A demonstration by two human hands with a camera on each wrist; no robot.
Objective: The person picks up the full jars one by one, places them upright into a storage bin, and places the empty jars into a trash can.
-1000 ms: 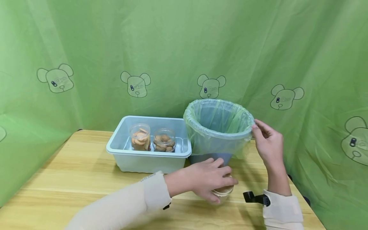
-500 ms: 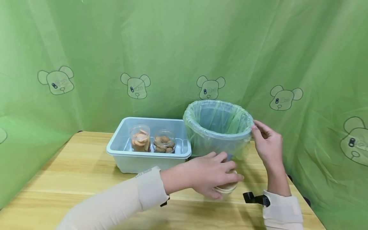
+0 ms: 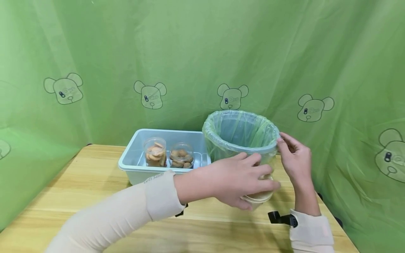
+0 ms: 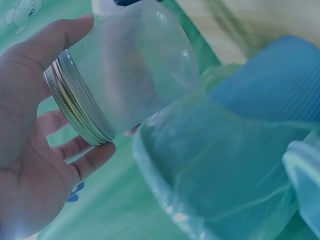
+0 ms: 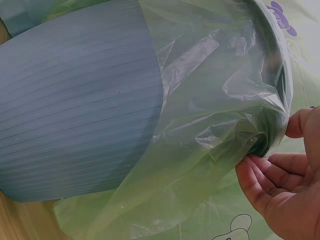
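Note:
My left hand (image 3: 243, 181) grips a clear plastic jar by its gold-coloured metal screw lid (image 4: 75, 102), thumb and fingers round the sides. In the left wrist view the jar (image 4: 137, 65) is tilted beside the bin's rim, and I make out no contents. The head view shows it above the table, in front of a blue waste bin (image 5: 75, 105) with ribbed sides. A thin green bin bag (image 5: 200, 120) lines the bin and folds over the rim. My right hand (image 3: 295, 160) pinches that rim and bag at the right side, thumb outside.
Left of the bin stands a light blue plastic tub (image 3: 139, 168). Inside it are a jar of flat biscuits (image 3: 155, 154) and a jar of round brown pieces (image 3: 181, 158). A green curtain (image 3: 190, 42) hangs behind the wooden table (image 3: 79, 196).
My left hand has lifted the jar and carried it up and to the right, closer to the bin. The right hand keeps its hold on the rim.

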